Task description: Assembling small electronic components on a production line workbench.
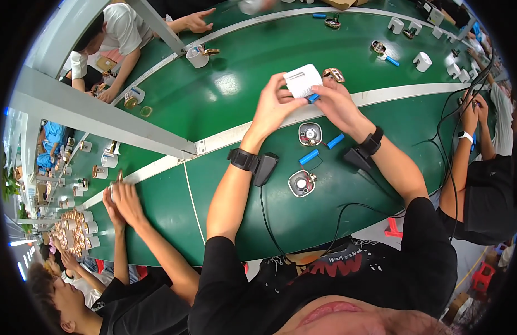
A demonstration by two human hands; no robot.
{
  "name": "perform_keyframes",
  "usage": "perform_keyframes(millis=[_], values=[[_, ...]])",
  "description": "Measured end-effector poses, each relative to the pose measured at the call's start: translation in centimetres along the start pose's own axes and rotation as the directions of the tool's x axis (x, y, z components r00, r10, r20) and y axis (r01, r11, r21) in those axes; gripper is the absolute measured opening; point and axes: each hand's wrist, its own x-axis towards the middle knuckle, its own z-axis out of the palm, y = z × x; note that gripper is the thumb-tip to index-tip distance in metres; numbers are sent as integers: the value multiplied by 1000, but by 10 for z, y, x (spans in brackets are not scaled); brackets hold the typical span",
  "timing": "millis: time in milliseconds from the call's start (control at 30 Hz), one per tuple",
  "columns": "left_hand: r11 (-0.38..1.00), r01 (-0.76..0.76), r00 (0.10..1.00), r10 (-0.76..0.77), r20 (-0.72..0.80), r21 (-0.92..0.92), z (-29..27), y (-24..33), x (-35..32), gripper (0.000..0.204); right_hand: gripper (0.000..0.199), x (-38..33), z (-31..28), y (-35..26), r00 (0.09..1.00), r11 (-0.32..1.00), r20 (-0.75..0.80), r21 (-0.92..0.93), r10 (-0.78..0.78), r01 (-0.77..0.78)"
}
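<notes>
Above the white metal rail, my left hand (274,106) closes on a white plastic housing (304,81) with a slot in its face. My right hand (339,103) is closed on the same housing from the right. A blue cylindrical battery (313,97) shows under the housing between my hands. Just beyond my right fingers is a copper-coloured round part (334,74); whether it is attached to the housing I cannot tell. Nearer me on the green table lie two grey-rimmed round assemblies (310,134) and two blue batteries (309,156), with thin wires.
A green conveyor belt (230,84) beyond the rail (381,95) carries white housings (422,61) and copper-coloured parts. Black cables (342,209) run from my wrist straps across the table (242,212). A metal post (102,103) stands at left. Co-workers' hands (124,198) work on both sides.
</notes>
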Motion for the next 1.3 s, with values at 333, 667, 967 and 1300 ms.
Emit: perform_keyframes(millis=[333, 667, 967, 1300], values=[[965, -164, 981, 138, -136, -203, -7, 4, 0, 65, 18, 11, -32, -18, 906, 984, -421, 176, 52, 25], [959, 60, 995, -34, 97, -276, -3, -1, -6, 68, 19, -5, -9, -37, 959, 994, -265, -74, -102, 85], [971, 80, 978, -33, 206, -225, 4, 10, -7, 73, 21, -15, 2, -35, 783, 606, 88, -581, -616, 543], [974, 75, 966, -17, 258, -215, 6, 19, -9, 76, 20, -25, 8, -36, 604, 313, 395, -590, -693, 744]])
